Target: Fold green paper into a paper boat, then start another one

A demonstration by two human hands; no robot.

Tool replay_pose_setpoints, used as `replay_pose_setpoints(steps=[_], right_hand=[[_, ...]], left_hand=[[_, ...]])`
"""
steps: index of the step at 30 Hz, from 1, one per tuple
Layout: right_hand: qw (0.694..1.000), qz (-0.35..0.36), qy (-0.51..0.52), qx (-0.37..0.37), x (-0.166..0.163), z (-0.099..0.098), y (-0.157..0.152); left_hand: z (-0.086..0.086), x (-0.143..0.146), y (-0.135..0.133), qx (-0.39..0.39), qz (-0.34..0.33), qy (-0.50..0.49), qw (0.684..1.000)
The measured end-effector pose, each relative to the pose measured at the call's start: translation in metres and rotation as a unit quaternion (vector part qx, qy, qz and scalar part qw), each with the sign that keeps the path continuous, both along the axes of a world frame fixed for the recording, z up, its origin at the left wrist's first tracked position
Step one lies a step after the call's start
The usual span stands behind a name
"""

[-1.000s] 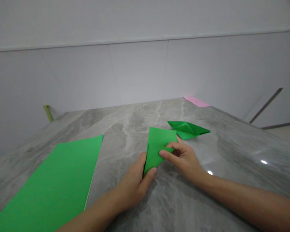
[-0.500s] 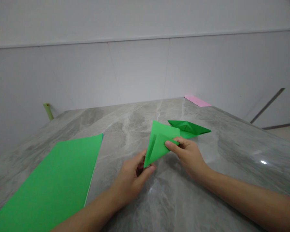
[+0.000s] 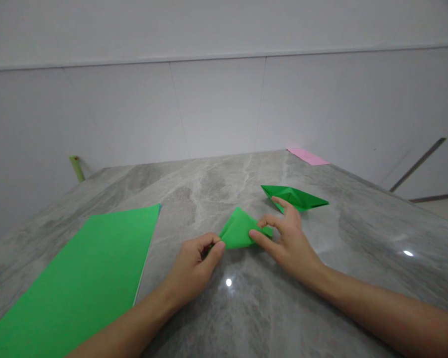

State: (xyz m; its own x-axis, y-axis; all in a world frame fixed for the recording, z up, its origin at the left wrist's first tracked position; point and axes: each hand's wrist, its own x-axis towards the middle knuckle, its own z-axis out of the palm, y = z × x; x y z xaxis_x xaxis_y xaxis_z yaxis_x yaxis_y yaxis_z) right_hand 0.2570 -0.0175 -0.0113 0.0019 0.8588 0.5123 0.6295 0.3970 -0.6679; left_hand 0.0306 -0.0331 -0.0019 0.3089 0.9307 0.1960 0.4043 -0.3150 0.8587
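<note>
A small folded piece of green paper (image 3: 240, 231), roughly triangular with its peak pointing away from me, lies low over the table between my hands. My left hand (image 3: 194, 261) pinches its left corner between thumb and index finger. At the right part, my right hand (image 3: 289, 238) has its thumb on the near face and a bent index finger by the far edge; another finger stretches out above. Just beyond that hand sits a folded green paper boat (image 3: 298, 197), long and pointed at both ends. The fingertips partly overlap its near side in view.
A stack of green paper sheets (image 3: 85, 268) lies at the left of the grey marbled table (image 3: 194, 189). A pink sheet (image 3: 308, 156) rests at the far right edge, by the white wall (image 3: 216, 109). A pale green stick-like object (image 3: 76, 168) stands beyond the left edge.
The folded paper has come down toward the table and tilted flatter. My left hand has shifted slightly left and now pinches the corner; my right hand's fingers have spread and lifted somewhat.
</note>
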Motion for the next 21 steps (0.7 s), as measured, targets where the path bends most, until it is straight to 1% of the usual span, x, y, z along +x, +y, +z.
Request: replay_pose_setpoints(steps=[1, 3, 5, 7, 10, 15, 18, 21], right_hand=[[0.999, 0.011, -0.035, 0.009, 0.001, 0.001, -0.001], [0.994, 0.065, -0.083, -0.004, 0.001, 0.003, -0.001], [0.985, 0.135, -0.096, -0.054, 0.001, 0.005, 0.0], [0.974, 0.174, -0.097, -0.109, -0.001, 0.006, 0.001], [0.968, 0.181, -0.097, -0.145, -0.001, 0.007, 0.003], [0.966, 0.179, -0.093, -0.165, 0.005, 0.008, 0.006], [0.964, 0.176, -0.127, -0.155, 0.008, 0.008, 0.006], [0.961, 0.177, -0.161, -0.141, 0.008, 0.008, 0.008]], left_hand=[[0.0, -0.001, 0.001, 0.009, 0.005, 0.023, 1.0], [-0.002, -0.002, 0.003, 0.031, 0.007, 0.063, 0.998], [-0.004, -0.003, 0.004, 0.055, -0.005, 0.1, 0.993], [-0.005, -0.003, 0.004, 0.077, -0.013, 0.131, 0.988], [-0.006, -0.006, 0.007, 0.08, -0.029, 0.142, 0.986], [-0.002, -0.01, 0.008, 0.063, -0.063, 0.114, 0.989], [0.002, -0.011, 0.005, 0.068, -0.13, 0.115, 0.982], [0.005, -0.012, 0.002, 0.09, -0.209, 0.131, 0.965]])
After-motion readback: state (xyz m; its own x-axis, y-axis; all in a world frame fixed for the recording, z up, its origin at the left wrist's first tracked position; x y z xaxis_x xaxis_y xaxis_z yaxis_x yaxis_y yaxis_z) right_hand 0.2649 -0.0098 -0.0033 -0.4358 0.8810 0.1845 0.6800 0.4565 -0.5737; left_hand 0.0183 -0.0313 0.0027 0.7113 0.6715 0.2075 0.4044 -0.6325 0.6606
